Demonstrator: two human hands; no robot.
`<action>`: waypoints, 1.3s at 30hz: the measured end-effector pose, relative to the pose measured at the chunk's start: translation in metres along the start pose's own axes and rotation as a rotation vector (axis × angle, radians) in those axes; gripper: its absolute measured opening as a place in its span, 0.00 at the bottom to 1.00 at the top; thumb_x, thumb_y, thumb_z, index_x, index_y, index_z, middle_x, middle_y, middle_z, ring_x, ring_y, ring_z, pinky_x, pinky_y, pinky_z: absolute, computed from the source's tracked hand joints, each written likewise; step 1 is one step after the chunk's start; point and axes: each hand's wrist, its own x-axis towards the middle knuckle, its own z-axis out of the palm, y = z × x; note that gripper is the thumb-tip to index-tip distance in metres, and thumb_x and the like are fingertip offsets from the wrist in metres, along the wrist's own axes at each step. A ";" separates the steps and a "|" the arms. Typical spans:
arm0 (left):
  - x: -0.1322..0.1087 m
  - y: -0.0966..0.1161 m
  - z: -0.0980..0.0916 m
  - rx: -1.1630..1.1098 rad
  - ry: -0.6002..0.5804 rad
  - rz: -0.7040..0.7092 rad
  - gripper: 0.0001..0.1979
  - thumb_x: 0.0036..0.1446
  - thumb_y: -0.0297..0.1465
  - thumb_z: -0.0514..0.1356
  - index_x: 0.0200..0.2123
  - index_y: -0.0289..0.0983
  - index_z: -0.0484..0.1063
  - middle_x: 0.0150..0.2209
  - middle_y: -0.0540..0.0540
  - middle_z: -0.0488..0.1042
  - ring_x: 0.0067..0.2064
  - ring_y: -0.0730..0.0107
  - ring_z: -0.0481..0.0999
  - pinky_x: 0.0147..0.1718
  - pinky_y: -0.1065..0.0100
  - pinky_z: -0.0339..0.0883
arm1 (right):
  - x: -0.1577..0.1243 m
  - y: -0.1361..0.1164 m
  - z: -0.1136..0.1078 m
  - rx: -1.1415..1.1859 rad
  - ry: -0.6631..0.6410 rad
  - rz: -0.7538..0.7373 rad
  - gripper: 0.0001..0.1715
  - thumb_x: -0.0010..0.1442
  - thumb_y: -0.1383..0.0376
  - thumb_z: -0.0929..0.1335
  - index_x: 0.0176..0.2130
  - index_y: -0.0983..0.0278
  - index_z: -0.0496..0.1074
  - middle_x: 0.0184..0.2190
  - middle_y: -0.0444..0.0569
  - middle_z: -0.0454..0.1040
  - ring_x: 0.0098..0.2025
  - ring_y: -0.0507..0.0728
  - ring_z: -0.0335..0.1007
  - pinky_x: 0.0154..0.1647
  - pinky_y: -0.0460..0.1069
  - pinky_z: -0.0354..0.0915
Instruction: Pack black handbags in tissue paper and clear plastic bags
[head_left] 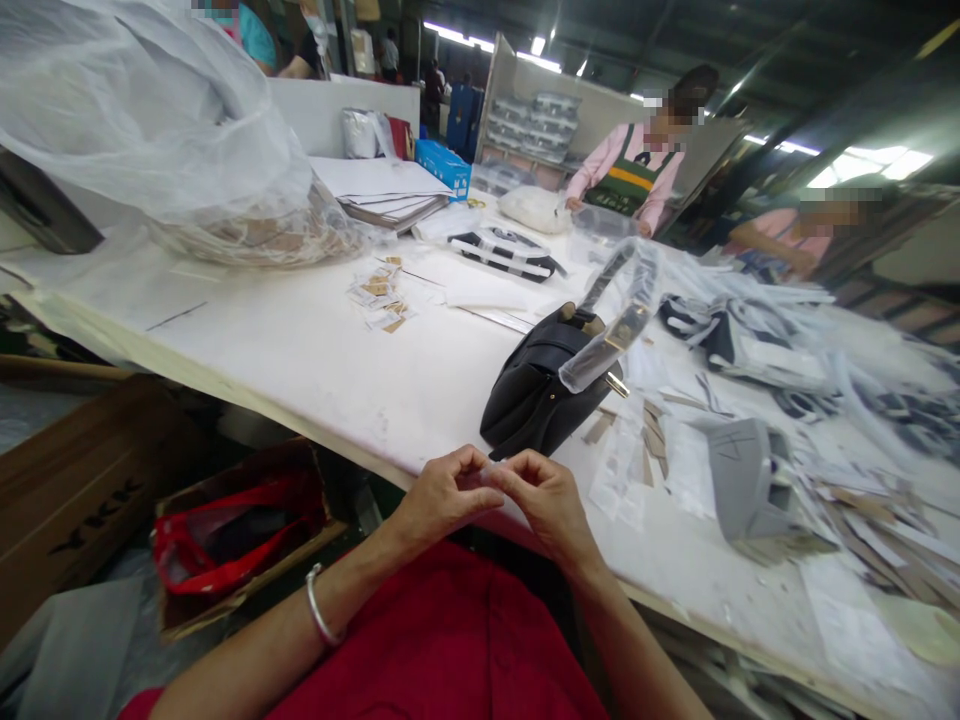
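Head view of a worktop (pixel 315 370), the broadest element, on which a black handbag (pixel 525 395) stands close to the near edge. Beyond the handbag and slightly to its right, a co-worker (pixel 630 175) in pink sleeves and a green apron faces the worktop. Far to the left of the handbag lies a bulky bundle in translucent plastic (pixel 202 130); below and left of it, under worktop level, is a brown carton (pixel 45 540) lettered YKK. A stack of large sheets (pixel 394 185) rests beyond the handbag to the left. The handbag itself carries a strap (pixel 611 335) wrapped in clear film, arching above its body. To its right stands a grey angled object (pixel 739 480) with pen marks. Just on the near side of the handbag, the left hand (pixel 457 490) and right hand (pixel 547 495) meet, fingertips pinching a small translucent piece (pixel 493 472) between them, too blurred to identify. Small paper tags (pixel 384 295) lie scattered left of the handbag, on its far side.
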 end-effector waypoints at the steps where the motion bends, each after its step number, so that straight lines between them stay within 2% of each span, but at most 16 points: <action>1: 0.000 -0.001 0.000 0.004 -0.003 -0.008 0.11 0.50 0.36 0.66 0.33 0.36 0.73 0.29 0.52 0.73 0.31 0.73 0.70 0.31 0.73 0.63 | 0.001 0.001 0.000 0.001 0.005 -0.002 0.17 0.50 0.53 0.75 0.24 0.64 0.74 0.23 0.44 0.73 0.28 0.54 0.67 0.31 0.48 0.63; 5: 0.004 -0.004 -0.001 0.026 0.055 -0.050 0.11 0.52 0.39 0.63 0.28 0.36 0.71 0.25 0.53 0.70 0.27 0.74 0.66 0.26 0.73 0.59 | 0.007 0.010 -0.006 0.031 0.025 0.034 0.20 0.53 0.49 0.73 0.31 0.64 0.77 0.25 0.47 0.76 0.29 0.56 0.71 0.32 0.49 0.66; 8: 0.006 -0.005 -0.006 0.042 0.100 -0.062 0.12 0.50 0.39 0.63 0.28 0.36 0.71 0.25 0.53 0.69 0.27 0.74 0.65 0.26 0.73 0.58 | 0.012 0.020 -0.013 -0.022 0.121 0.091 0.23 0.53 0.48 0.72 0.37 0.64 0.77 0.25 0.48 0.77 0.29 0.58 0.73 0.29 0.49 0.68; 12: 0.004 -0.009 -0.013 0.059 0.124 -0.072 0.14 0.50 0.41 0.63 0.28 0.36 0.70 0.24 0.53 0.67 0.27 0.74 0.64 0.26 0.73 0.57 | 0.019 0.028 -0.010 -0.170 0.207 0.058 0.22 0.54 0.48 0.72 0.36 0.64 0.78 0.28 0.50 0.78 0.30 0.59 0.73 0.29 0.50 0.68; 14: 0.002 -0.012 -0.016 0.086 0.134 -0.055 0.14 0.51 0.42 0.63 0.28 0.36 0.69 0.24 0.53 0.66 0.27 0.74 0.63 0.25 0.73 0.56 | 0.021 0.029 -0.006 -0.137 0.222 0.061 0.22 0.53 0.48 0.73 0.36 0.64 0.78 0.28 0.50 0.78 0.29 0.58 0.74 0.27 0.49 0.68; 17: -0.001 -0.015 -0.020 0.139 0.134 -0.016 0.14 0.53 0.42 0.62 0.28 0.37 0.70 0.24 0.54 0.67 0.27 0.74 0.63 0.26 0.73 0.57 | 0.021 0.024 -0.001 0.003 0.198 0.073 0.20 0.51 0.49 0.74 0.31 0.64 0.75 0.25 0.47 0.76 0.27 0.56 0.72 0.25 0.47 0.67; 20: -0.002 -0.019 -0.026 0.224 0.155 0.038 0.13 0.54 0.42 0.63 0.29 0.37 0.72 0.25 0.53 0.70 0.28 0.73 0.66 0.29 0.73 0.59 | 0.017 0.017 -0.001 0.157 0.112 0.065 0.21 0.50 0.51 0.76 0.25 0.64 0.69 0.21 0.44 0.73 0.22 0.52 0.68 0.21 0.45 0.64; 23: -0.003 -0.023 -0.033 0.308 0.182 0.123 0.12 0.56 0.41 0.62 0.30 0.38 0.74 0.26 0.52 0.73 0.29 0.73 0.68 0.30 0.73 0.60 | 0.012 0.007 -0.003 0.406 0.030 0.109 0.20 0.48 0.55 0.78 0.31 0.64 0.71 0.20 0.41 0.72 0.21 0.52 0.69 0.17 0.44 0.63; 26: -0.006 -0.025 -0.037 0.358 0.177 0.184 0.10 0.57 0.39 0.63 0.30 0.38 0.74 0.26 0.52 0.74 0.28 0.73 0.69 0.31 0.73 0.61 | 0.009 -0.003 -0.004 0.569 0.011 0.138 0.21 0.45 0.58 0.80 0.34 0.63 0.73 0.24 0.42 0.74 0.23 0.52 0.73 0.21 0.45 0.70; 31: -0.010 -0.024 -0.037 0.338 0.140 0.182 0.08 0.56 0.37 0.63 0.30 0.38 0.75 0.26 0.52 0.75 0.27 0.73 0.70 0.30 0.73 0.61 | 0.010 -0.009 -0.001 0.611 0.023 0.096 0.19 0.45 0.60 0.80 0.34 0.64 0.74 0.29 0.45 0.78 0.26 0.53 0.76 0.28 0.48 0.75; 39: -0.012 -0.023 -0.032 0.160 0.076 0.016 0.10 0.50 0.37 0.64 0.29 0.36 0.73 0.24 0.53 0.71 0.25 0.75 0.65 0.25 0.74 0.58 | 0.011 -0.001 -0.002 0.574 0.020 0.065 0.18 0.48 0.60 0.80 0.35 0.64 0.75 0.31 0.46 0.79 0.27 0.53 0.76 0.31 0.50 0.75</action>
